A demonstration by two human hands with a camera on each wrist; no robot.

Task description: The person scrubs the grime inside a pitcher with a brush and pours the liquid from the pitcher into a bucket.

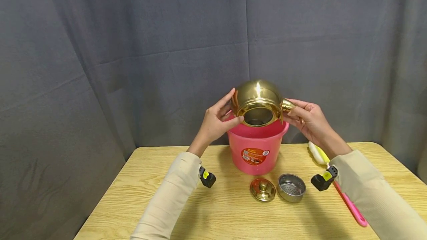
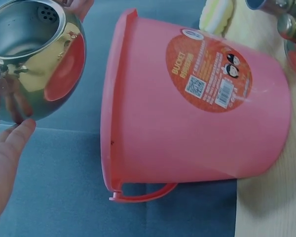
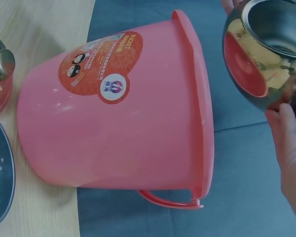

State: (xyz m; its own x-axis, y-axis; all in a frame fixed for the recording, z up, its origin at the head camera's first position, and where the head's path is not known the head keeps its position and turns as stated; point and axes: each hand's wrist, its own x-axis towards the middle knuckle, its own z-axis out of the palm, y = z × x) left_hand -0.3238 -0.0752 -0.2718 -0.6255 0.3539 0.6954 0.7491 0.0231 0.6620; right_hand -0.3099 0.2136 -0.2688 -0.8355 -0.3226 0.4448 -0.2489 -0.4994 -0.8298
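Observation:
Both hands hold a shiny gold teapot (image 1: 261,93) tilted above a pink bucket (image 1: 255,140), its round opening facing me with no lid on. My left hand (image 1: 217,121) grips the pot's left side, thumb near the rim and fingers spread round the body. On the other side my right hand (image 1: 305,119) pinches the short gold projection, which looks like the spout. In the left wrist view, the teapot (image 2: 37,64) shows a steel inside with small holes in its wall. The bucket (image 3: 118,113) stands upright on the table.
A gold lid (image 1: 262,190) with a knob lies in front of the bucket, beside a steel strainer basket (image 1: 291,188). To the right lies a sponge brush (image 1: 353,210) with a pink handle, partly hidden by the right sleeve. A grey curtain (image 1: 186,84) hangs behind the wooden table (image 1: 133,184).

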